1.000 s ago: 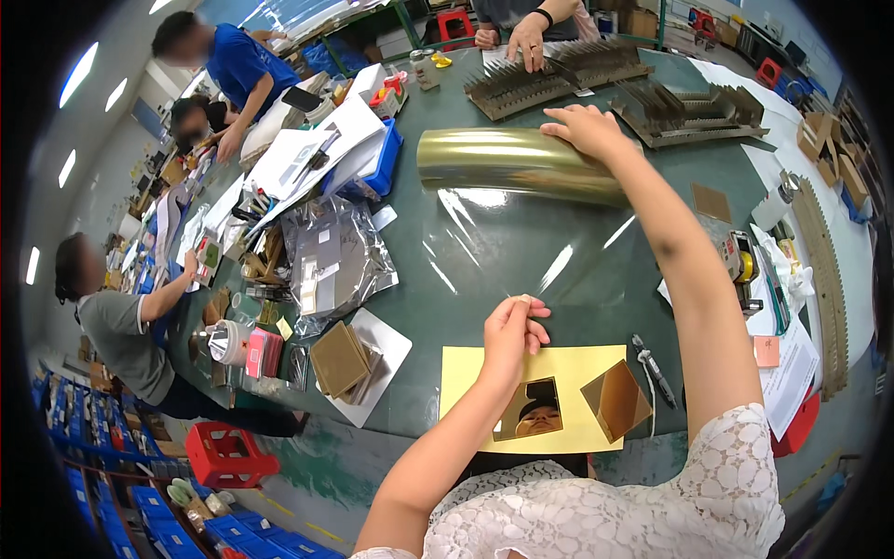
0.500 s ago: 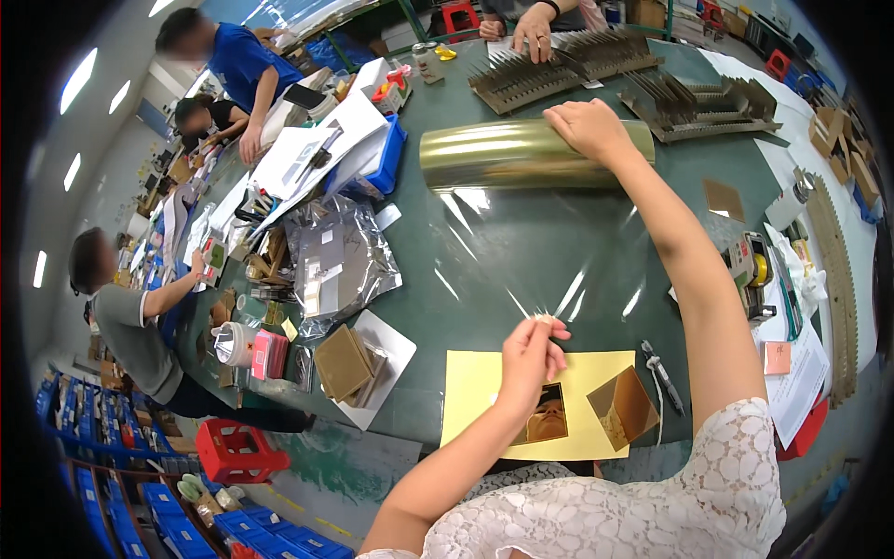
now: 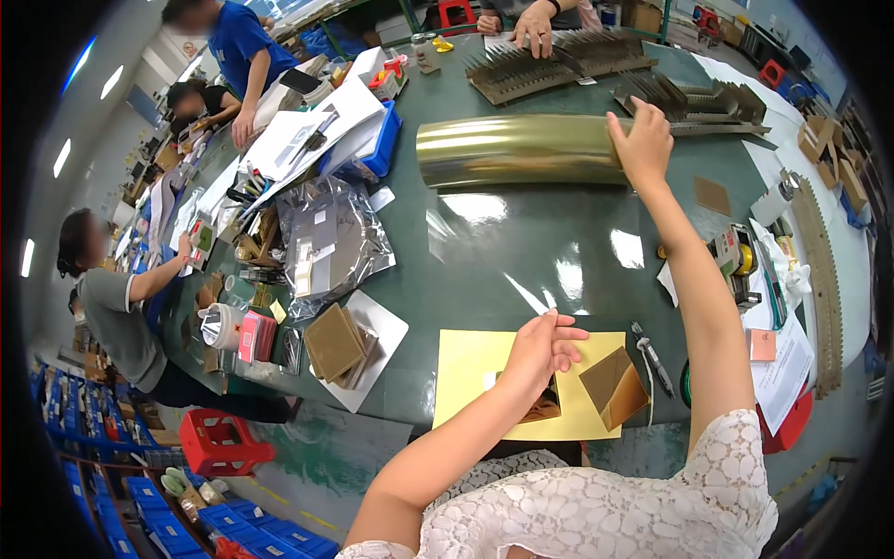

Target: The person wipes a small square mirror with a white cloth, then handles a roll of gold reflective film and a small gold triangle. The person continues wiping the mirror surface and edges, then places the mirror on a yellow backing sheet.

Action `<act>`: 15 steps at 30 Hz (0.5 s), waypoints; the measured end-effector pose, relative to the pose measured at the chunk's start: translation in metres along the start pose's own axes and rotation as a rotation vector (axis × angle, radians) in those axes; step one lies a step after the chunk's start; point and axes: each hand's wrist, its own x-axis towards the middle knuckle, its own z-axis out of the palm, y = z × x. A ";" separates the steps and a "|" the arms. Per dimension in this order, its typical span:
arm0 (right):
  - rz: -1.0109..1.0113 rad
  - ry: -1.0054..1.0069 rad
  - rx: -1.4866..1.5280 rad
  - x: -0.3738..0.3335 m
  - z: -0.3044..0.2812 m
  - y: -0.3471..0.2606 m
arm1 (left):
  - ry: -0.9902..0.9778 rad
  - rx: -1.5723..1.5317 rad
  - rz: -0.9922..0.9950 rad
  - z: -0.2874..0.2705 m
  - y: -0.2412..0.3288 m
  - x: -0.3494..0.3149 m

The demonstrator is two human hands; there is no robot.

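The right arm stretches far across the desk (image 3: 419, 298), and its hand (image 3: 643, 144) lies at the right end of the shiny gold roll (image 3: 512, 151), fingers fanned and thumb apart from them over the roll's edge. The left arm bends at the elbow, its forearm slanting over the yellow sheet (image 3: 466, 373); that hand (image 3: 540, 349) has thumb and forefinger drawn together by the near edge of the clear film (image 3: 484, 233), the other fingers loosely curled, and I cannot tell whether film is caught between them. The roll lies crosswise on the far half of the desk, the film spread before it. The left hand and wrist partly cover one mirror-like plate (image 3: 548, 406); a second plate (image 3: 613, 387) and a pen (image 3: 653, 360) lie to its right. Just beyond the roll stand spiky metal racks (image 3: 521, 79), one under a co-worker's hand (image 3: 534, 28), crowding the far side. Leftward, a plastic bag (image 3: 349, 247) and stacked brown plates (image 3: 333, 343) hem the space.
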 end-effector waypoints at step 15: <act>0.646 -0.350 0.819 -0.013 0.009 0.036 | -0.025 0.401 0.211 -0.067 0.034 -0.109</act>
